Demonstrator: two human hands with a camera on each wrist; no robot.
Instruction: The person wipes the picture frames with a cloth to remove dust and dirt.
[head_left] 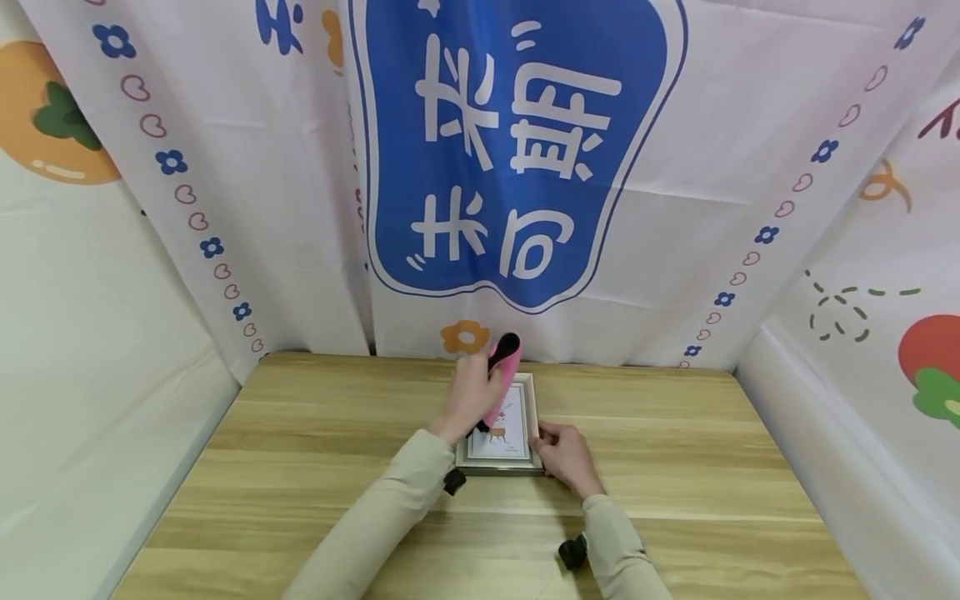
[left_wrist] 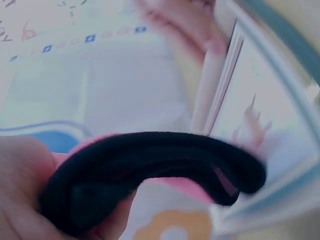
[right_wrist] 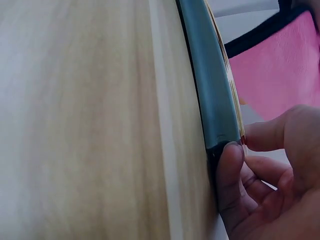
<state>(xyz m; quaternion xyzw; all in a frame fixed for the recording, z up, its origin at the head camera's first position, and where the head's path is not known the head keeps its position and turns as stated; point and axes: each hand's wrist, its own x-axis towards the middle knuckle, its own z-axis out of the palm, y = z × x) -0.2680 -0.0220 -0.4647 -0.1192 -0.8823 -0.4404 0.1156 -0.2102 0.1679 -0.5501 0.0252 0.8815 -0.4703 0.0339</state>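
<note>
1. There was the left hand (head_left: 471, 393), fingers curled tightly round a pink piece (head_left: 511, 369) with black edging!
2. And the right hand (head_left: 572, 460)? Thumb and fingers pinched the right side of the picture frame (head_left: 530, 402), close to its near corner.
3. So the picture frame lay below the left hand and just left of the right one, flat print upward on the wooden bench (head_left: 675, 492).
4. Here was the obstruction: the left hand and pink piece blocked much of the print's left side; whether the pink piece touched it, nobody could tell.
5. Tight quarters, too! One black wrist device (head_left: 454, 481) sat below the left hand, beside the frame's near left corner; another (head_left: 573, 552) sat below the right.
6. Just beyond the left hand, an orange flower (head_left: 464, 336) showed on the white backdrop (head_left: 690, 200), with a blue sign (head_left: 555, 33) above.
7. Printed side sheets (head_left: 82, 317) flanked both hands, well apart.
</note>
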